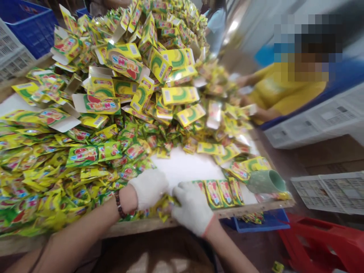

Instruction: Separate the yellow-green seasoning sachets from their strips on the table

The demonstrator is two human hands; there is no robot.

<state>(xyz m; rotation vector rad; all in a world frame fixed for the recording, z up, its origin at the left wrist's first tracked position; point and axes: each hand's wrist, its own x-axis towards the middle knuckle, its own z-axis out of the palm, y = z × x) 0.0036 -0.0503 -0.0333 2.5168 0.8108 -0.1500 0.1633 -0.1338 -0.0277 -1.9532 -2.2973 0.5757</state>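
Left hand [148, 187] curled, right hand [192, 208] half-closed, both clutching sachets [163, 204] at table [184, 167] edge. Short row [222, 191] laid. Judged early, with heap [57, 167] and boxes [125, 64] unsorted.

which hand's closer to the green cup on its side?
Right. The right hand lies at the left end of the sachet row that runs toward the green cup; the left hand is farther left again.
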